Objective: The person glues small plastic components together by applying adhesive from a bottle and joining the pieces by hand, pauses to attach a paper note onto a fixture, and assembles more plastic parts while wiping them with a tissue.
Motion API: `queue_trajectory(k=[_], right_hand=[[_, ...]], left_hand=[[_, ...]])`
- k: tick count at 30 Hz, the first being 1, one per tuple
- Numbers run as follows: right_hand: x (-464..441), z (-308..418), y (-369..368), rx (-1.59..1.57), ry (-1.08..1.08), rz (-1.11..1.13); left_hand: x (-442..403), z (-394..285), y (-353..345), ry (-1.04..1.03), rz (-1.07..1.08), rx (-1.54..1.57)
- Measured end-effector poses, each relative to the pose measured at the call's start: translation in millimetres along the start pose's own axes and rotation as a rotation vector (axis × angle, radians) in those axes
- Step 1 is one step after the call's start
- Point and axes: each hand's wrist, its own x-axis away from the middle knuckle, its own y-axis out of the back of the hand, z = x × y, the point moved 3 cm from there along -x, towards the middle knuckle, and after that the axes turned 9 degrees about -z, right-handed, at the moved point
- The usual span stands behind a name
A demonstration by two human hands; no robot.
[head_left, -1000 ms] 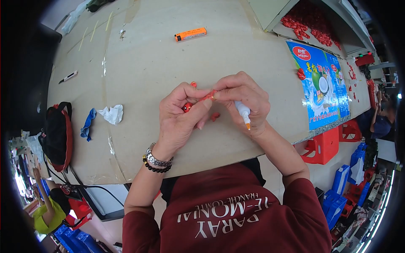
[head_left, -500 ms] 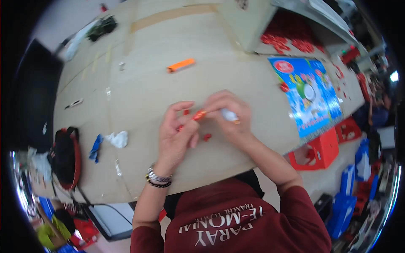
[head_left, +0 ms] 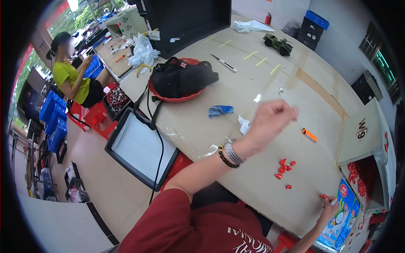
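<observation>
My left hand [head_left: 272, 124], with a beaded and a silvery bracelet at the wrist, is raised over the middle of the table. Its fingers look bent but are smeared by motion, and anything in them cannot be made out. At the right, my right hand [head_left: 327, 213] is closed on a small white tool [head_left: 333, 202] whose kind is unclear. By its fingertips is a small red piece [head_left: 323, 196], at the corner of a blue printed sheet [head_left: 337, 217]. Several red pieces [head_left: 284, 167] lie clustered between my hands, with a single red piece [head_left: 288, 186] nearer the table edge.
An open box [head_left: 358, 139] holds many red pieces. On the table [head_left: 253, 185] are an orange cylinder [head_left: 309, 135], a craft knife [head_left: 223, 63], a black bag [head_left: 181, 80], blue scrap [head_left: 220, 110] and a toy vehicle [head_left: 278, 44]. A person [head_left: 71, 80] sits at the far left.
The view has swung left. My hands, together over the red pieces before, are now far apart: the left is raised, the right is at the blue sheet. The red piece between them has left my left hand's grasp.
</observation>
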Motion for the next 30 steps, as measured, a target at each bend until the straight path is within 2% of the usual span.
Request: queue_trajectory(k=[2,4,6,7,8,9,10,11,13,20,26,29,30], right_hand=[[-3.8,-16.0,3.6,0.106,0.085,-0.041],[-2.8,-17.4,0.4,0.123,0.065,-0.043],[-2.8,-21.1,-3.7,0.13,0.027,-0.056],[-2.4,-17.0,-4.2,0.126,0.038,-0.053],[-0.8,-13.1,-3.1,0.108,-0.015,-0.035],[0.4,-11.2,-3.0,0.091,-0.069,-0.018],[0.5,-11.8,-3.4,0.089,-0.062,-0.017],[0.2,-13.9,-2.4,0.071,-0.027,-0.045],[-1.9,-20.5,-1.2,0.052,0.01,-0.071],[4.1,9.9,3.6,0.18,0.108,-0.165],[16.0,24.9,1.2,0.184,0.136,-0.16],[20.0,29.7,1.3,0.143,0.142,-0.165],[21.6,32.9,1.1,0.144,0.138,-0.165]], left_hand=[[-24.5,-51.7,45.7,-0.167,-0.239,-0.186],[-52.9,-107.7,105.1,-0.428,-0.392,-0.228],[-91.4,-151.7,182.4,-0.699,-0.556,-0.503],[-104.5,-168.1,222.5,-0.785,-0.688,-0.884],[-109.7,-177.3,255.1,-0.74,-0.767,-1.193],[-121.5,-177.2,300.1,-0.623,-0.687,-1.311],[-129.6,-171.5,344.4,-0.493,-0.591,-1.357],[-123.6,-170.3,359.3,-0.494,-0.598,-1.356],[-111.4,-154.7,377.4,-0.176,-0.435,-1.455],[-116.7,-125.5,396.6,-0.151,-0.393,-1.487],[-133.5,-116.0,405.7,-0.231,-0.388,-1.459],[-135.6,-119.7,413.6,-0.219,-0.429,-1.4],[-133.1,-126.6,411.9,-0.264,-0.485,-1.263]])
